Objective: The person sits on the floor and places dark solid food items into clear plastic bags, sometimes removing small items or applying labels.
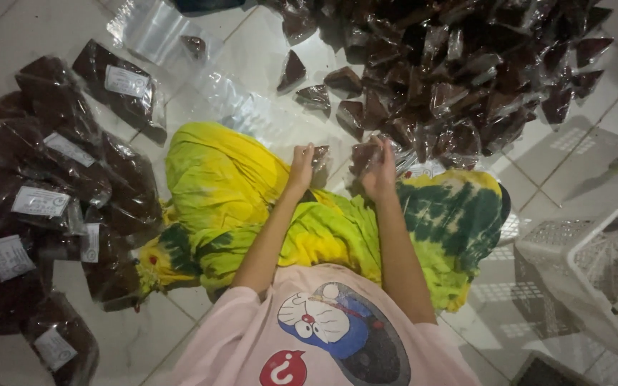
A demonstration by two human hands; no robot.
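While the person sits on the white tiled floor point(37, 21) with legs folded under yellow and green tie-dye trousers point(216, 179), both hands are out in front, right at the near edge of the big heap of small dark packets point(466, 64). The left hand point(300, 166) is closed around one small dark packet point(320, 156), fingers curled over its top, the packet poking out to the side of the hand. The right hand point(380, 170) is closed as well, gripping another dark wedge-shaped packet point(363, 154) just beside it, the two hands near each other but apart. Both held packets sit low, just above the knees, touching or nearly touching the heap's front edge; which, I cannot tell.

Over by the left side, a stack of larger filled bags point(59, 186) with white labels lies spread across the tiles, well apart from the hands. Between that stack and the heap lie clear empty plastic bags point(151, 28), flat on the floor. At the right edge stands a white plastic basket point(595, 257) with a lattice wall. A pink shirt point(309, 336) with a cartoon print fills the bottom.
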